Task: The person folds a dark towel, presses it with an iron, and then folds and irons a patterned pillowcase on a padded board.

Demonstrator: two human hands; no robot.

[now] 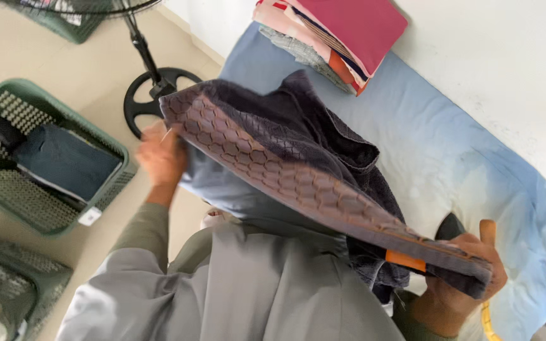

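Both hands, left (161, 158) and right (459, 275), pinch the towel (298, 170) edge; keeping it taut should fold cleanly.

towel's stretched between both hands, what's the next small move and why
Probably bring the left hand across toward the right hand, folding the dark grey towel in half. Each hand pinches one end of its patterned border, the rest hangs bunched over the blue mattress, and a stack of folded cloths sits at its far end.

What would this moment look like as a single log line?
left hand: grips towel corner | right hand: grips other end | dark towel: stretched over blue mattress | green basket: left, on floor
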